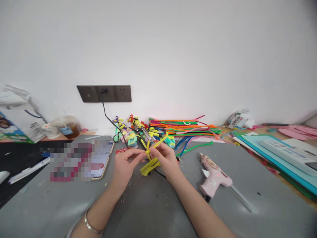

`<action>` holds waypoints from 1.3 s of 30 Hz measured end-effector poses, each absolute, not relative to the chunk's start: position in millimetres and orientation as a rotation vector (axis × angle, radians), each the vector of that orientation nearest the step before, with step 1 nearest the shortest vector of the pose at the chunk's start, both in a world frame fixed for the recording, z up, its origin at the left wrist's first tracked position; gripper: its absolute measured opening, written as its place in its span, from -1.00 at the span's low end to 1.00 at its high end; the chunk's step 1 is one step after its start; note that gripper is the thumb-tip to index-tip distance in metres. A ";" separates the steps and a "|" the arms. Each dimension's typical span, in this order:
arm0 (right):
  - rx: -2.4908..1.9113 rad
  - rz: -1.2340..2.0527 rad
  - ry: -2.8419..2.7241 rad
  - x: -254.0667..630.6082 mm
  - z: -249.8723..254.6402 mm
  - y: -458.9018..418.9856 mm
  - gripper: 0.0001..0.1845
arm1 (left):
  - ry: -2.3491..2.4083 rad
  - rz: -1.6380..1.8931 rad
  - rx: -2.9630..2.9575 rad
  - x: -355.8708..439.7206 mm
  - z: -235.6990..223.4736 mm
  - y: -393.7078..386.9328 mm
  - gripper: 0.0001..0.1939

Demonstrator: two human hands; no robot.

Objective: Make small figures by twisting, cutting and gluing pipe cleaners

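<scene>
Wall [198,66]: white, spanning the far side, with 3 dark socket panels [104,94] on the left.
Grey mat [153,205]: covers the middle and near part of the table.
Fuzzy stems [173,123]: a colourful pile, mostly orange and green, far side, right of some small fuzzy figures [137,123].
Glue gun [214,177]: pink, on the mat, right of both hands, a clear stick out of its back.
Left hand [126,164]: thumb and forefinger pinching the yellow stem [160,141].
Right hand [166,160]: thumb and fingers also closed on it.
Yellow stem: bent, between both hands' fingertips, mid-scene; yellow strands [150,167] just below, whether joined I cannot tell.
</scene>
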State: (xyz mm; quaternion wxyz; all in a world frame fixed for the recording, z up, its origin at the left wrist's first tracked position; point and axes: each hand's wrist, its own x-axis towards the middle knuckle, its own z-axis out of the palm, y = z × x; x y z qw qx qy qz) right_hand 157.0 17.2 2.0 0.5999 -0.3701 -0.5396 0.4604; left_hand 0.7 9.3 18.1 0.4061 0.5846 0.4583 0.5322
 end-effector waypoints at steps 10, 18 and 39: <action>-0.802 1.237 -1.166 165.2 -0.4 20.2 -0.56 | 0.852 1.124 1.221 0.9 12.9 14.8 -0.60; -0.591 1.554 -1.269 165.5 6.5 14.7 -0.64 | 0.748 0.886 1.085 0.5 12.7 15.0 -0.60; -0.639 1.367 -1.367 166.6 5.2 15.8 -0.69 | 0.743 0.818 0.969 2.2 20.7 11.5 -0.55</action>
